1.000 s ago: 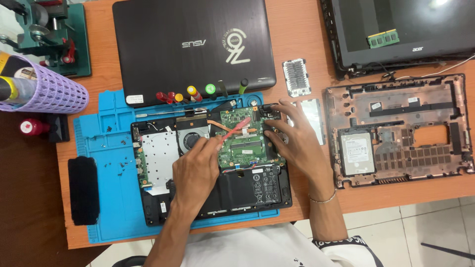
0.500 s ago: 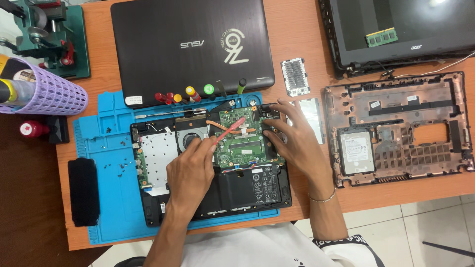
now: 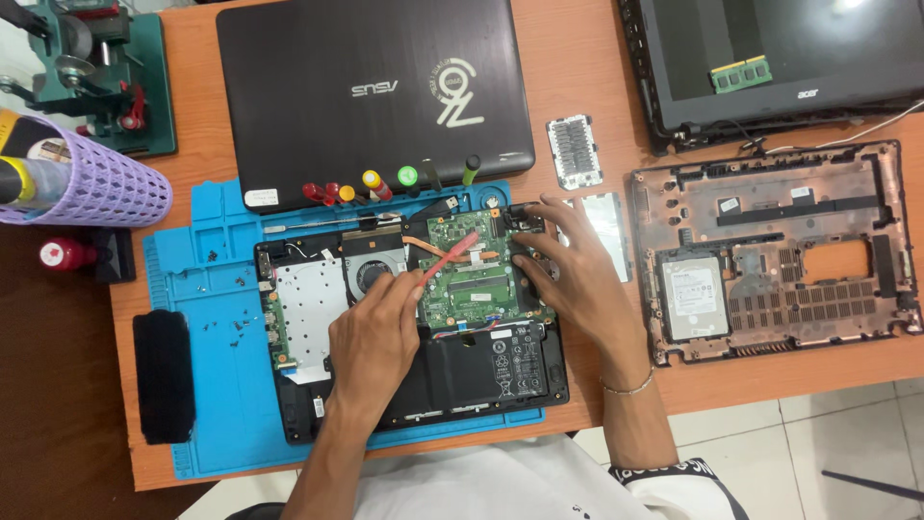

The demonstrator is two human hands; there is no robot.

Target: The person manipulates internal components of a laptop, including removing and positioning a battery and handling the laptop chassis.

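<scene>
An opened black laptop base lies on a blue work mat, showing its green circuit board, a fan and a black battery. My left hand holds a thin red pry tool whose tip rests on the upper part of the board. My right hand presses its fingertips on the right edge of the board, at the base's top right corner.
A closed dark laptop sits behind the mat, with several screwdrivers along its front edge. Right: an orange-tinted bottom shell with a hard drive, another laptop, two small covers. Left: purple basket, green device.
My left hand has shifted slightly toward me and to the left, the red tool still pointing at the board. My right hand stays at the board's right edge.
</scene>
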